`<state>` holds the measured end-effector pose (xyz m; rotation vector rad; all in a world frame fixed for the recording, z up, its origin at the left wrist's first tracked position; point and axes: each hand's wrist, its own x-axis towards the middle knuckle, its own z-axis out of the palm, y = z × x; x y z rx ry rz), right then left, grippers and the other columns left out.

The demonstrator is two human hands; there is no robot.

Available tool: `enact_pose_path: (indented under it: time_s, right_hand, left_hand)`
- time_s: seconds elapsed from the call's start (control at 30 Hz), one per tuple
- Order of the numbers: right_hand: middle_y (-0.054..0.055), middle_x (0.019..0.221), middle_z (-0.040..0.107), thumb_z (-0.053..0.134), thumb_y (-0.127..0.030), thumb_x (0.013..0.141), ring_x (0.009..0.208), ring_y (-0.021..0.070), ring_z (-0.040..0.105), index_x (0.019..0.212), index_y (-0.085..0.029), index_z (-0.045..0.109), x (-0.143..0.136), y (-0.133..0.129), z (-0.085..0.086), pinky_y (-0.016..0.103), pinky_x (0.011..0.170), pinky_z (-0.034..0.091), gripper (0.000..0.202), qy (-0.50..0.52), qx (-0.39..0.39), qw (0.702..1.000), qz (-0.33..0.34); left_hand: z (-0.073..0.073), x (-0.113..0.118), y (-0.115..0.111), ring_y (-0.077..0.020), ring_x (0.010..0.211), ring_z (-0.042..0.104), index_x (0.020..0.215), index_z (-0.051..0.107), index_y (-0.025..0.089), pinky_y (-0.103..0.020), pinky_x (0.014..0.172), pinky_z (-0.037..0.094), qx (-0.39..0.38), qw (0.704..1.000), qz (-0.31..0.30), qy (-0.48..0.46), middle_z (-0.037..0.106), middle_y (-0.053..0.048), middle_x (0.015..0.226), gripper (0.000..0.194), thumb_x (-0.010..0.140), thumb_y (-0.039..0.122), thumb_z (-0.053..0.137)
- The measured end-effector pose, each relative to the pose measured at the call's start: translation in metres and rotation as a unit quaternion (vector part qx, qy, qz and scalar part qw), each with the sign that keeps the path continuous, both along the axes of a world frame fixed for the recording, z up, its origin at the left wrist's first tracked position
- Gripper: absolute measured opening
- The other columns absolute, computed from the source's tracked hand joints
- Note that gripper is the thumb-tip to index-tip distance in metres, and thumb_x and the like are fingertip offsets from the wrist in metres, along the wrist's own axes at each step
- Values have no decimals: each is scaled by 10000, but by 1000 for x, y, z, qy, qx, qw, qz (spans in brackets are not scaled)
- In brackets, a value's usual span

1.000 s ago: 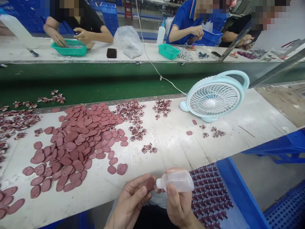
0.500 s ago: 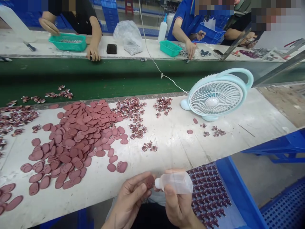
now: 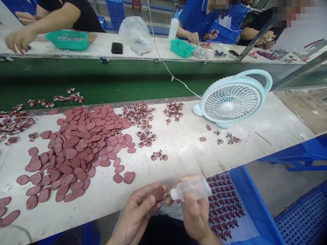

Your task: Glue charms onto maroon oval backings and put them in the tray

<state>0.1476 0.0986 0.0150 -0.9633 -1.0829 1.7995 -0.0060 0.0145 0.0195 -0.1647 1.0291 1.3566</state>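
Note:
Between the thumb and fingers of my left hand [image 3: 139, 212] is a reddish-brown oval disc [image 3: 158, 193], held up in front of my lap. My right hand [image 3: 195, 212] grips a translucent white squeeze bottle [image 3: 191, 189], tilted so its nozzle points left at the disc. A thin dark tip shows between the bottle's cap and the disc; whether it touches the disc I cannot tell. The bottle is slightly blurred. On the table to the left lies a large heap of similar oval discs [image 3: 74, 146]. Small brown-and-white figure-like pieces [image 3: 139, 114] lie in clusters beside the heap.
A light-blue fan [image 3: 231, 102] stands at the right of the white table [image 3: 184, 163]. Below it, a blue crate [image 3: 260, 204] holds rows of dark pieces [image 3: 224, 204]. Beyond a green belt [image 3: 114, 88], co-workers handle parts near green baskets [image 3: 67, 41].
The bottle has shifted slightly right, opening a small gap from the disc where its thin tip shows. Across the belt, one co-worker's arm has swung left over the basket.

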Motion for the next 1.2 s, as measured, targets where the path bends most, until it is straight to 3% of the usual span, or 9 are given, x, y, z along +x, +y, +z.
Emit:
enact_pose_path:
  time_s: [0.2,0.33,0.4,0.5,0.57,0.63,0.77,1.0,1.2]
  right_hand:
    - [-55,648,622,705,-448,974,553,76,659,1021,-169,675,12,72,-7,97,453,550,284,236,-352,904,-47]
    - [-55,697,598,704,-449,985,600,41,658,1066,-148,651,27,87,-23,30,521,555,316,330,-430,840,-31]
    - [-52,713,579,704,-573,955,577,40,616,1075,-156,667,27,76,-23,31,447,508,435,301,-376,876,-20]
    - [-64,648,519,600,-633,993,445,63,470,1013,-207,703,17,57,-18,107,298,381,438,80,-130,987,41]
    - [-32,683,584,638,-478,1014,500,107,530,996,-230,737,4,55,-18,184,383,488,267,-61,30,995,75]
    - [59,948,715,631,-293,1014,818,195,692,1100,-238,760,-13,63,-23,318,717,651,164,-188,186,958,107]
    - [158,1289,687,488,-150,1006,1209,317,635,1269,-211,722,-37,90,-36,559,1100,527,358,-379,410,809,184]
    - [105,968,725,581,-109,934,859,258,709,1014,-178,770,-19,83,-22,437,823,614,217,-434,374,794,203]
    - [31,872,816,746,-214,881,789,184,776,927,-212,764,-4,39,18,270,733,627,50,-239,96,946,197]
  left_hand:
    - [0,-5,-2,-223,1019,800,1078,853,188,-192,849,631,19,999,26,2,824,-131,1206,361,765,328,966]
    - [-8,-12,-6,-230,1015,804,1095,847,183,-203,848,642,9,999,46,0,818,-136,1221,382,764,332,966]
    - [-12,-16,-9,-227,1013,806,1090,847,186,-197,840,644,8,999,52,5,820,-134,1212,378,762,330,967]
    - [-11,-20,-11,-227,1001,809,1076,851,197,-194,821,647,7,998,54,12,829,-127,1190,384,742,334,980]
    - [-7,-20,-12,-228,987,810,1068,854,199,-194,807,648,2,998,54,17,833,-125,1175,405,718,348,994]
    - [-2,-19,-11,-230,980,809,1060,857,196,-195,799,647,-4,998,56,22,835,-128,1171,428,695,361,1007]
    - [5,-16,-13,-237,967,808,1045,859,187,-202,780,647,-10,998,56,25,836,-134,1163,457,661,372,1024]
    - [2,-16,-13,-239,977,802,1047,859,199,-223,794,636,-11,998,58,32,838,-125,1161,463,661,397,1020]
    - [-4,-9,-9,-259,1028,786,1059,854,236,-266,836,603,9,995,25,92,834,-112,1182,428,704,435,984]
